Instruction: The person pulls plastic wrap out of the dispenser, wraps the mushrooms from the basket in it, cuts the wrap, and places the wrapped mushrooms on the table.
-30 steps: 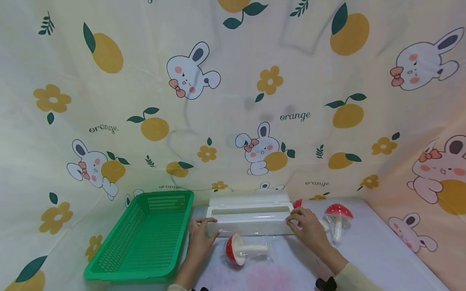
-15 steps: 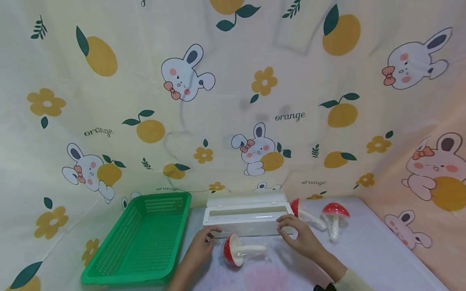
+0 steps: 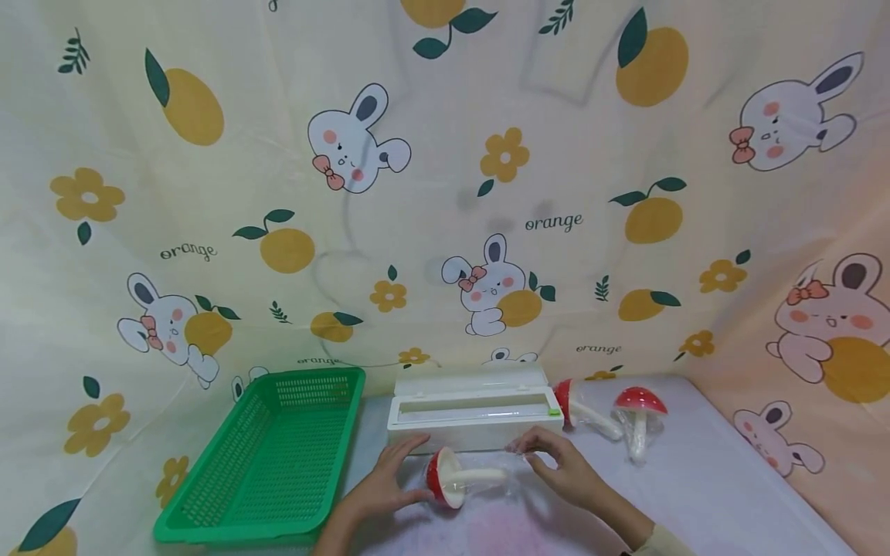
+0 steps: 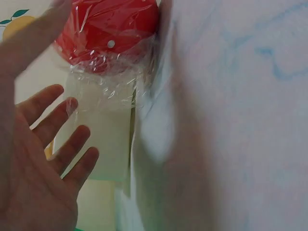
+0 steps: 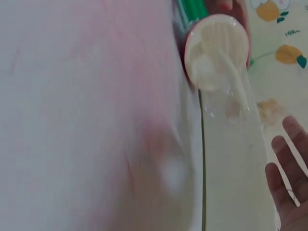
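Observation:
A toy mushroom with a red cap and white stem lies on its side in clear plastic, cap to the left. My left hand is spread at its cap, thumb and fingers apart. In the left wrist view, the fingers are straight beside the red cap. My right hand is at the stem end, its forefinger and thumb near the wrapper. Other fingers extend in the right wrist view; the thumb is out of frame there. Behind the mushroom stands a long white box, its lid raised.
Left of the box is a green plastic basket. Two more wrapped mushrooms, a lying one and another, are at the right. A small green piece shows at the box's right end. A patterned cloth hangs behind.
Both hands have come off the box's ends and down to the wrapped mushroom, left at the cap, right at the stem end. The box's green piece has come into sight.

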### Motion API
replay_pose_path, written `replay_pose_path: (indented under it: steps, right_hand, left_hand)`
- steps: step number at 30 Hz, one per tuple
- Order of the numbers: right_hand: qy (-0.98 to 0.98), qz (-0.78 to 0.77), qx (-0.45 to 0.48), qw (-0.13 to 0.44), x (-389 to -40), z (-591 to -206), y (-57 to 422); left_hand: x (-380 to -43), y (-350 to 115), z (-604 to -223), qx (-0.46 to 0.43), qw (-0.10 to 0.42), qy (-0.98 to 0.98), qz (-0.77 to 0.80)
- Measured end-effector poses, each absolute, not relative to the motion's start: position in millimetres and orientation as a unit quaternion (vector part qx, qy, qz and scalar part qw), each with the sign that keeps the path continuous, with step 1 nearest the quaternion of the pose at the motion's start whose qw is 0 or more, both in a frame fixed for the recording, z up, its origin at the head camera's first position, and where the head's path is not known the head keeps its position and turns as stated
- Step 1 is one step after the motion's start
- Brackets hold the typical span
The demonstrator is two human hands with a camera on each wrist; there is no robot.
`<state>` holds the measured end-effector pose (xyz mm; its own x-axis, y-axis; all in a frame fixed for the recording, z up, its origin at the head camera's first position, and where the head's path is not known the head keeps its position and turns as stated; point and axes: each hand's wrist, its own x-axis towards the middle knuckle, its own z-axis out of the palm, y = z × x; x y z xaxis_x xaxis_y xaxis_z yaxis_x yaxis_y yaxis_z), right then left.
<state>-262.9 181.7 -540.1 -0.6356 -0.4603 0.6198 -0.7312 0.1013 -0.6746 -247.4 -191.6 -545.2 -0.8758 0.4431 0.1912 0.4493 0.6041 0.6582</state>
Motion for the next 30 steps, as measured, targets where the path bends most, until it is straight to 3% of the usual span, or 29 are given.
replay_pose_path:
  steps: [8, 17, 23, 25, 30]
  right_hand:
    - [-0.784, 0.536, 0.303, 0.081, -265, -542, 167]
    - [-0.844, 0.437, 0.311, -0.003, -265, -542, 150]
    - [-0.857, 0.389, 0.338, -0.003, -268, -549, 139]
    - [-0.862, 0.378, 0.339, 0.004, -269, -553, 135]
    - [-0.868, 0.354, 0.348, 0.025, -270, -558, 127]
  left_hand:
    - [-254, -185, -550, -0.25, 0.036, -0.891, -0.377]
    - [-256, -180, -551, -0.255, 0.061, -0.898, -0.353]
    - [-256, -176, -551, -0.27, 0.088, -0.898, -0.337]
    - [-256, -175, -551, -0.267, 0.078, -0.897, -0.343]
    - [-257, -172, -551, -0.223, -0.012, -0.878, -0.423]
